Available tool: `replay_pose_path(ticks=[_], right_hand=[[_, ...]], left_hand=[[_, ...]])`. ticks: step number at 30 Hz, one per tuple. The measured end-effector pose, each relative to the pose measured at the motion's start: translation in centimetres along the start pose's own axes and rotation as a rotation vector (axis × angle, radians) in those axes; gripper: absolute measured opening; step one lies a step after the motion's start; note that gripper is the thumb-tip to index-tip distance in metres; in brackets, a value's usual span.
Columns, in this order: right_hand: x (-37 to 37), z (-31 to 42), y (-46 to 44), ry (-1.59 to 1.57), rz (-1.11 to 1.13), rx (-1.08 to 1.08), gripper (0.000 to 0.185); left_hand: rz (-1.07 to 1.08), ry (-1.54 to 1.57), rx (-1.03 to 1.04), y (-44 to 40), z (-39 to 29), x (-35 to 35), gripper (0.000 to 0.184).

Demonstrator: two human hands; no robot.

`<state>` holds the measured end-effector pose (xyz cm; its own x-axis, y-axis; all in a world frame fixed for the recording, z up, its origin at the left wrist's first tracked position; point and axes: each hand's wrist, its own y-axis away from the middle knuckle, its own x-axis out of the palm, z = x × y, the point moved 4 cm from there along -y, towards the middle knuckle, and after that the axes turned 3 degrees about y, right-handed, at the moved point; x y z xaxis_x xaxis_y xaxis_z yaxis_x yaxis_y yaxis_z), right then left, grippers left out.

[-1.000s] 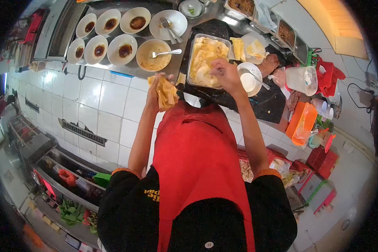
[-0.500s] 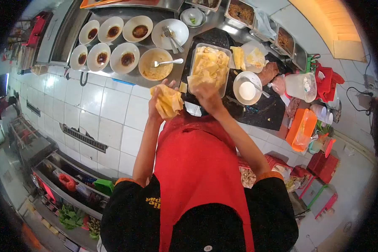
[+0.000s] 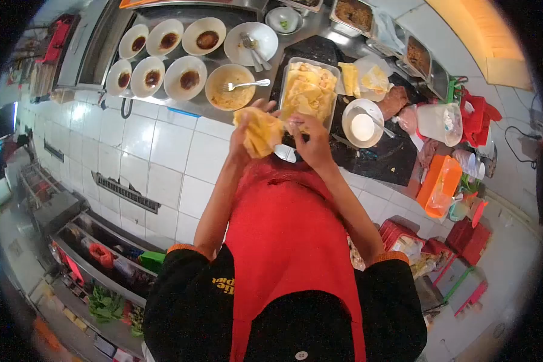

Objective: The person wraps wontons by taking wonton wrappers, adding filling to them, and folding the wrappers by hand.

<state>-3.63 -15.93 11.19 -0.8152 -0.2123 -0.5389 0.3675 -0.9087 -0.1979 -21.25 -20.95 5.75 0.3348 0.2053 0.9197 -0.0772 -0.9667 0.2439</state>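
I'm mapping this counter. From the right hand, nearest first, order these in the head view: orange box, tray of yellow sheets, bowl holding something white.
1. Tray, just beyond the right hand.
2. Bowl, right of the tray.
3. Orange box, farther right.

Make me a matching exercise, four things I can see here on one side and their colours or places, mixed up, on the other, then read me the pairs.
Things
1. Apron
2. Lone fork
3. Yellow sheets
4. Leafy greens

Colours and places
A. In the left hand
B. Low on the left side of the view
C. Red
D. Resting across a bowl

Pairs: 1-C, 2-D, 3-A, 4-B
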Motion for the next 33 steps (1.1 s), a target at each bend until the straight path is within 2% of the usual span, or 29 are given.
replay_pose_path(ticks=[3,8,11,13,14,16,17,19,23,25,29,31,32,33], right_hand=[[-1.9,3.2,-1.6,-0.041,0.001,0.005,0.025],[-1.8,1.5,-1.9,-0.045,-0.005,0.124,0.027],[-2.6,2.0,-2.0,0.047,-0.065,0.068,0.025],[-3.3,3.6,-2.2,0.232,-0.161,-0.167,0.025],[-3.3,3.5,-2.3,0.232,-0.16,-0.168,0.025],[-3.7,3.6,-2.3,0.189,-0.211,-0.198,0.025],[-4.1,3.6,-2.2,0.189,-0.21,-0.199,0.025],[-4.3,3.1,-2.6,-0.142,0.049,0.171,0.026],[-5.4,3.2,-3.5,-0.063,0.149,0.038,0.031],[-5.1,3.2,-3.8,-0.012,0.228,-0.155,0.037],[-5.1,2.5,-4.3,-0.009,0.296,-0.179,0.04],[-5.5,2.5,-4.2,0.028,0.227,-0.278,0.041],[-5.3,2.3,-3.9,0.03,0.227,-0.277,0.041],[-5.1,1.7,-3.5,-0.059,0.229,-0.149,0.042]], left_hand=[[0.024,-0.031,-0.043,-0.9,1.2,2.1,0.068],[0.077,-0.1,-0.065,-2.3,2.4,4.1,0.064],[0.075,-0.167,-0.017,-2.7,2.3,4.5,0.069],[-0.036,-0.061,-0.063,-2.5,2.4,4.4,0.066],[-0.036,-0.061,-0.062,-2.6,2.5,4.1,0.066],[-0.187,-0.542,-0.005,-2.6,2.3,3.2,0.052],[-0.187,-0.541,-0.004,-2.6,2.4,3.0,0.052],[-0.328,-0.717,0.005,-2.2,1.8,4.0,0.038],[-0.342,-0.719,0.024,-2.1,1.6,5.0,0.038],[-0.332,-0.741,-0.049,-2.0,1.9,5.1,0.04],[-0.389,-0.817,-0.026,-1.8,2.3,5.2,0.044],[-0.292,-0.863,-0.045,-1.7,1.9,6.3,0.048],[-0.29,-0.861,-0.047,-1.6,1.8,6.7,0.048],[-0.343,-0.819,-0.067,-1.4,1.7,6.8,0.049]])
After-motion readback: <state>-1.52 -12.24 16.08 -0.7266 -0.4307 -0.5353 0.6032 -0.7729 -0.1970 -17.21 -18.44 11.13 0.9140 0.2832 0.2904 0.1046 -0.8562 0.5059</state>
